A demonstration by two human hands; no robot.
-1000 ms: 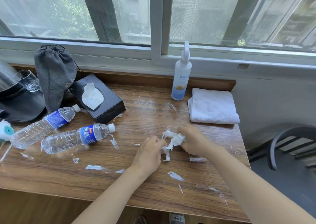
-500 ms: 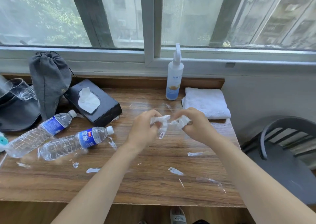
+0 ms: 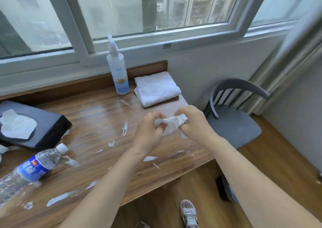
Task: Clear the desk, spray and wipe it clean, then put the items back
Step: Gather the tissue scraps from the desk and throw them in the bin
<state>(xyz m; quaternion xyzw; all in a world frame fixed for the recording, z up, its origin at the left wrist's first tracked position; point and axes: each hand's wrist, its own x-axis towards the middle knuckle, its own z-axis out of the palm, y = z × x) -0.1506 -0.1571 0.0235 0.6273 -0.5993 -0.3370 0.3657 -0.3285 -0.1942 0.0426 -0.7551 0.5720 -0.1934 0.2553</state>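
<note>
Your two hands have lifted toward the desk's (image 3: 97,172) right edge: left hand (image 3: 148,133) and right hand (image 3: 195,123) pinch one crumpled tissue wad (image 3: 171,123). One spray bottle (image 3: 117,67), one towel (image 3: 156,88) at back edge.

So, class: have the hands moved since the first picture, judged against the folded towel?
Yes. The left hand and right hand, gripping the crumpled tissue, have lifted off the desk and moved toward the towel.

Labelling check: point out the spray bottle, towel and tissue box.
spray bottle (image 3: 117,71), head view, on the white body.
towel (image 3: 156,87), head view, on the folded top.
tissue box (image 3: 50,123), head view, on the black lid.
</note>
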